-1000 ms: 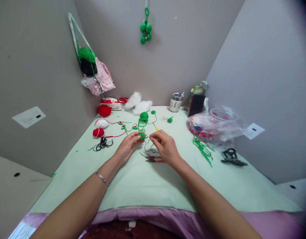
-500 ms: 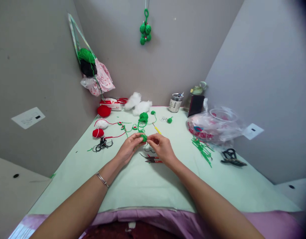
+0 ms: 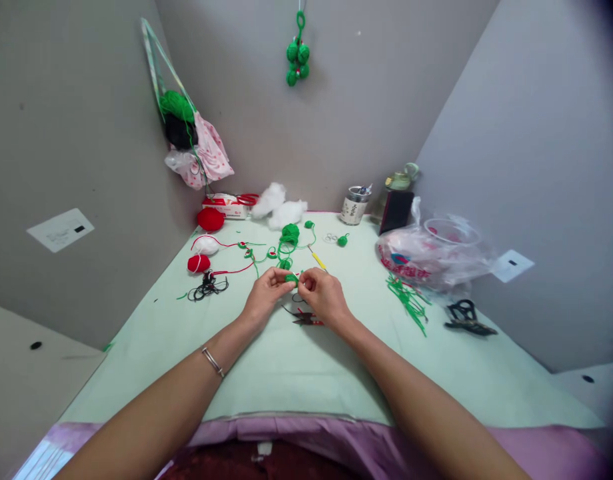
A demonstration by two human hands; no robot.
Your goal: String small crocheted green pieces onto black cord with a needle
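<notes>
A small green knitted or crocheted yarn piece is pinched between the thumb and fingers of my left hand. Close against its right side, my right hand has its fingertips pressed together. A thin pale line and a speck of red show between the hands, too small to name. Just behind the fingers lies more green yarn, leading back to a green yarn ball. A yellow-handled crochet hook rests beyond my right hand. Thread snips lie below the hands, partly covered by the right one.
To the left are red yarn balls, a white yarn ball and black yarn. White stuffing and a pen tin stand at the back. On the right are a plastic bag, green yarn scraps and a black hair clip.
The whole view has shifted slightly. The green piece has tilted lower in my left fingers, and my right fingertips have closed up tighter beside it. A pale line now shows there.
</notes>
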